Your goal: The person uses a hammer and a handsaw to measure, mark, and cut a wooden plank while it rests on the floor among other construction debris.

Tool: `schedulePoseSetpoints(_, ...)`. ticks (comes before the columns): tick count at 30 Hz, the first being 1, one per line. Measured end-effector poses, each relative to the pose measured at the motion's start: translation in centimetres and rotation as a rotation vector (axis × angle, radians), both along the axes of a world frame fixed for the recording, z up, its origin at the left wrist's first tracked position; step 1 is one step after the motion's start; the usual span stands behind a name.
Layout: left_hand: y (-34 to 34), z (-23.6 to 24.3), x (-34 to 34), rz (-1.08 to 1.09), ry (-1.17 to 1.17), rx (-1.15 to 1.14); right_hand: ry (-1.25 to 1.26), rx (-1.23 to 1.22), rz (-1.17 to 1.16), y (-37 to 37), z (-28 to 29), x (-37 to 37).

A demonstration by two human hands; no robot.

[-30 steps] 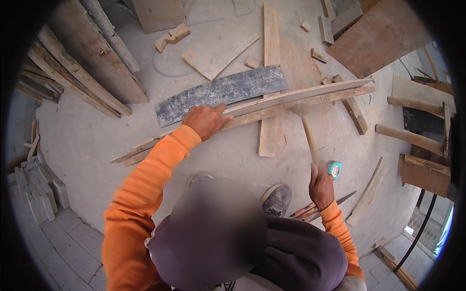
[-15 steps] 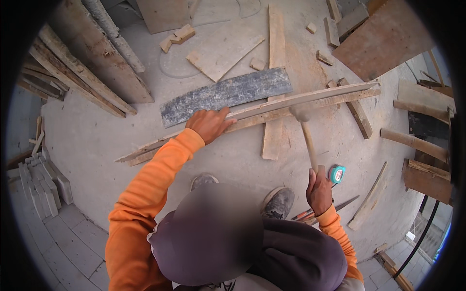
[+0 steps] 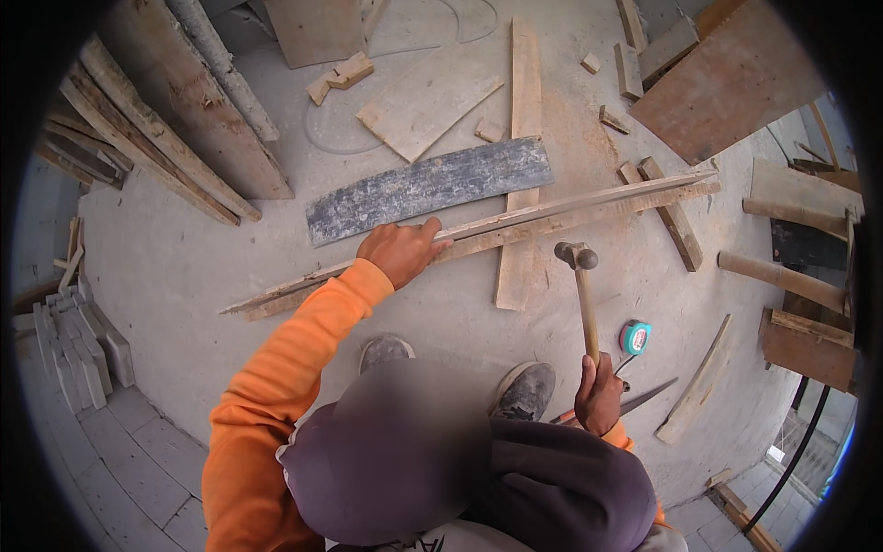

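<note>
My left hand is closed over the long narrow wooden board, which lies slantwise with a thin strip standing along its length. A lighter plank runs beneath it crosswise. My right hand is wrapped round the wooden handle of a hammer. The hammer's metal head is raised toward the board, apart from it. Just right of the hammer rests a teal tape measure. Beside my right hand lies a handsaw, partly hidden by that hand.
Beyond the board lie a dark grey panel and a pale plywood piece. Tall boards lean at the left, above stacked grey slabs. At the right are a brown plywood sheet and a loose wooden strip.
The hammer has come back from the board toward me, its head now clear of the wood. My right hand has lowered with it. My left hand keeps its hold on the board.
</note>
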State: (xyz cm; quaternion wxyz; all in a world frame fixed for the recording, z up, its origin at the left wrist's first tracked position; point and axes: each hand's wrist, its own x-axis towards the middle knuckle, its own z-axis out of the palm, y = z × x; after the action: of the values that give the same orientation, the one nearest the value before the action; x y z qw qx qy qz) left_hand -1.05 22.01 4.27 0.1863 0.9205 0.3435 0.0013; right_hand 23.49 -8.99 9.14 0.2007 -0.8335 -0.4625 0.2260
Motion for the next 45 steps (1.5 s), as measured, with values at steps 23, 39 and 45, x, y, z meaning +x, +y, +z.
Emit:
schedulePoseSetpoints(23, -2.0, -0.4, -0.5, -0.009, -0.062, 0.049, 0.074, 0.254, 0.118, 2.1, 0.0, -2.3)
schedulePoseSetpoints(39, -1.7, 2.8, 0.2, -0.014, -0.051, 0.03, 0.054, -0.051, 0.18, -1.3, -3.3, -2.4)
schedulePoseSetpoints(45, -3.3, 0.0, -0.1, -0.006, 0.005, -0.084, 0.245, -0.424, -0.096, -3.6, -9.2, -2.9)
